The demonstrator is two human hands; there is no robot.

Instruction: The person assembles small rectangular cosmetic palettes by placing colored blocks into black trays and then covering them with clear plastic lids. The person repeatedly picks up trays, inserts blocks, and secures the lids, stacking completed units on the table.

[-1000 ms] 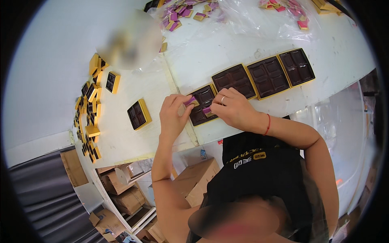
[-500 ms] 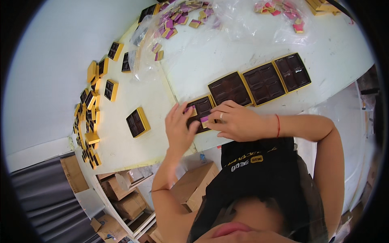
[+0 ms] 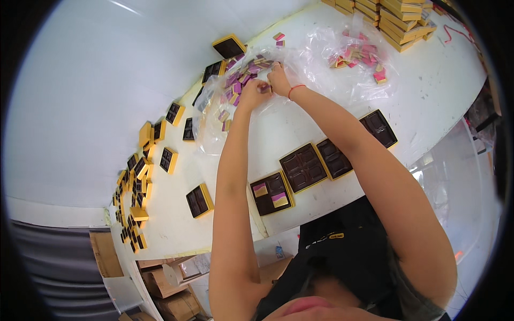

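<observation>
Meanwhile, both hands were at the purple-and-gold pile (image 3: 246, 75) across the bench (image 3: 278, 131).
The left hand (image 3: 254, 95) pinched a piece (image 3: 265, 89); the right hand (image 3: 279, 81) was curled, its grip impossible to tell. Bare surface separated the plastic sheet (image 3: 300, 64) from four gold-edged boxes (image 3: 303, 168) along the near edge, the leftmost box (image 3: 267, 199) holding two pieces (image 3: 279, 200).

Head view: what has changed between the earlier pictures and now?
The left hand and right hand let go of two purple-and-gold squares, now lying in the row's leftmost box, and moved forward, away from the body, to the purple pile. Whether either has gripped a new square is unclear. The other three boxes stayed in line beside it.
</observation>
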